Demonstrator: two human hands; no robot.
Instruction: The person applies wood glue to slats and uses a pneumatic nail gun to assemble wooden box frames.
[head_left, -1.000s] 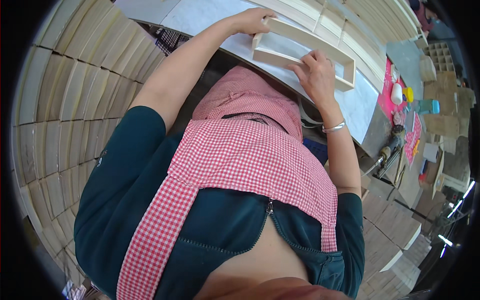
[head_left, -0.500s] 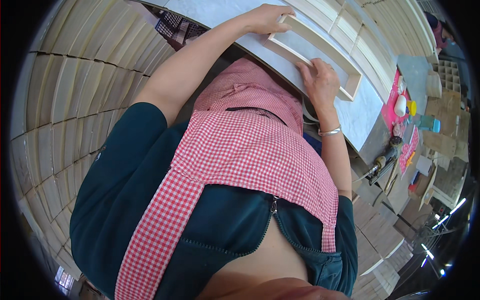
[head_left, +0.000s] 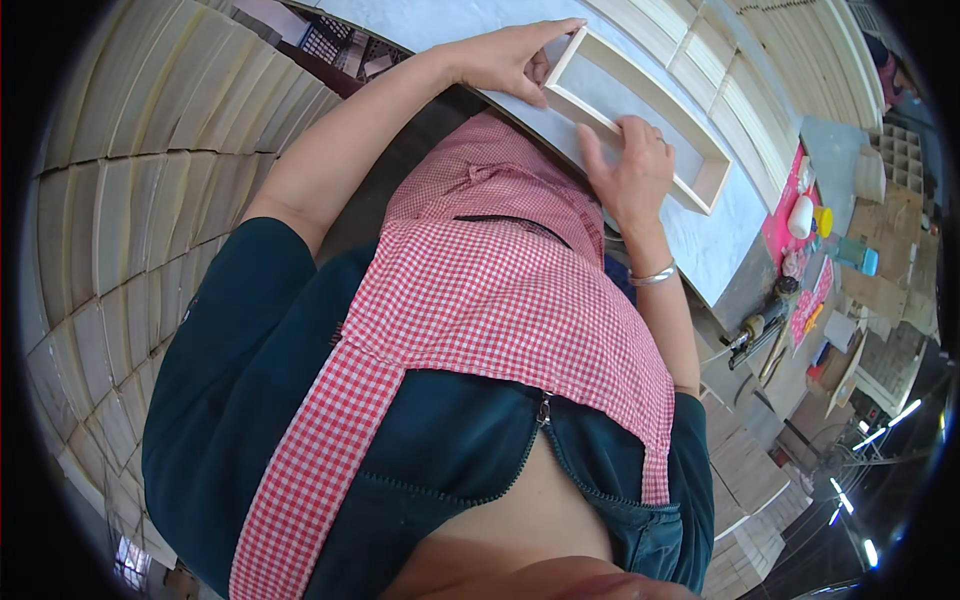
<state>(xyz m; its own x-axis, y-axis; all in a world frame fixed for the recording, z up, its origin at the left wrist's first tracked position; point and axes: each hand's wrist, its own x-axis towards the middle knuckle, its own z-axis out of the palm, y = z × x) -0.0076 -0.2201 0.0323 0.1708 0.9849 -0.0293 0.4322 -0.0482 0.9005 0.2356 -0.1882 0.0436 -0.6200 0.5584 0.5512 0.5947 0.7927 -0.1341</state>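
Note:
A shallow rectangular frame of pale wood (head_left: pixel 685 108) lies on the light, marbled tabletop, its long sides slanting from upper left to lower right. My left hand (head_left: pixel 510 62) is at its left end, the index finger stretched toward the far corner and the thumb spread apart near the table edge. Along the near long wall, my right hand (head_left: pixel 640 175) has its fingers bent over the top edge while the thumb sticks out on the outer side. A silver bangle is on the right wrist.
Pale wooden strips and frames (head_left: pixel 735 85) stand stacked behind the work area. Tall stacks of boards (head_left: pixel 130 200) rise on my left, near a dark plastic crate (head_left: pixel 330 45). At right are a power tool (head_left: pixel 765 325), a white bottle (head_left: pixel 800 217) and a yellow cup (head_left: pixel 823 220).
My left hand has drawn back leftward from the frame's end, its grip loosened. The frame appears slightly lower and farther right. My right hand stays at the near wall, shifted a little.

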